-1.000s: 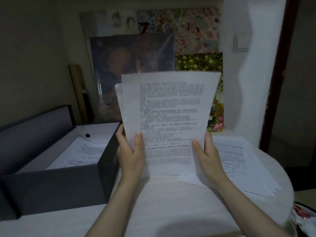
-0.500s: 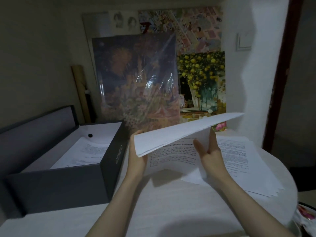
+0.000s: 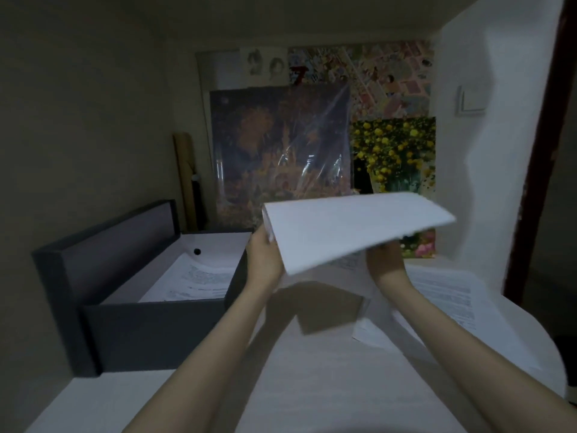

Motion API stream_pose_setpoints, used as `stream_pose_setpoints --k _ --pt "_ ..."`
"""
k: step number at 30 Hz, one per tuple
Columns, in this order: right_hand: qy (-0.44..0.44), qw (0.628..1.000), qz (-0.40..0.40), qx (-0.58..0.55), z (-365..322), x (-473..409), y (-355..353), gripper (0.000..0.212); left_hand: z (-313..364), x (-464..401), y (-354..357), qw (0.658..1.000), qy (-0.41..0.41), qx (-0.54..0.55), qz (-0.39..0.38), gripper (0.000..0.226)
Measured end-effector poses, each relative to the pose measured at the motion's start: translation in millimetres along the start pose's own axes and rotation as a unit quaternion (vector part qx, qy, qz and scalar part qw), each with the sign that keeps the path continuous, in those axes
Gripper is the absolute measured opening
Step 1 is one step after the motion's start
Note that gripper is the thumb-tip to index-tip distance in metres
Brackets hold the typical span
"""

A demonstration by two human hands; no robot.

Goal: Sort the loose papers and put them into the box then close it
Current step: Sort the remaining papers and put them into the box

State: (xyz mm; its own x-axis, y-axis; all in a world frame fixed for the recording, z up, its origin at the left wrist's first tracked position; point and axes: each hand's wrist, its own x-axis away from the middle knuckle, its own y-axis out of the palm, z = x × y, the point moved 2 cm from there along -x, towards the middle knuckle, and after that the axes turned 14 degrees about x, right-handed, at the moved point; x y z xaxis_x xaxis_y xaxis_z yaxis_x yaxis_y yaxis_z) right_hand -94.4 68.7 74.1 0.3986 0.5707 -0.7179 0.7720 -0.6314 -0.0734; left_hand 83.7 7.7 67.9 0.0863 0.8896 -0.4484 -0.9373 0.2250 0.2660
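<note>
In the head view, the left hand point(image 3: 263, 260) pinched the sheaf of papers point(image 3: 352, 229) at its left edge, fingers clamped beneath, holding it nearly flat above the table point(image 3: 312, 385), beside the open box point(image 3: 150, 326), while the right hand's point(image 3: 385, 260) grip was hidden.

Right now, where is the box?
In the head view the open box sits on the table's left side, just left of the left hand.
</note>
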Motion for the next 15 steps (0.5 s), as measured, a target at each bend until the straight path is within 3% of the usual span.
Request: stream_pose_setpoints --k 1,3,10,12,15 --pt "0.056 0.998 -0.022 0.003 3 -5 7 0.041 18 -8 -3 0.999 0.028 -0.036 -0.007 0.020" --pt "0.065 0.997 -0.046 0.019 -10 -12 19 0.044 40 -23 -22 0.996 0.037 -0.075 -0.006 0.017" --pt "0.095 0.982 -0.162 0.029 -49 -24 112 0.042 75 -60 -117 0.989 -0.048 -0.134 0.049 0.025" --pt "0.155 0.972 -0.175 -0.004 -50 -21 137 0.040 80 -63 -140 0.980 -0.067 -0.176 0.059 0.025" --pt "0.151 0.965 -0.213 0.023 -55 -9 159 0.030 80 -62 -167 0.956 -0.086 -0.270 0.075 0.022"
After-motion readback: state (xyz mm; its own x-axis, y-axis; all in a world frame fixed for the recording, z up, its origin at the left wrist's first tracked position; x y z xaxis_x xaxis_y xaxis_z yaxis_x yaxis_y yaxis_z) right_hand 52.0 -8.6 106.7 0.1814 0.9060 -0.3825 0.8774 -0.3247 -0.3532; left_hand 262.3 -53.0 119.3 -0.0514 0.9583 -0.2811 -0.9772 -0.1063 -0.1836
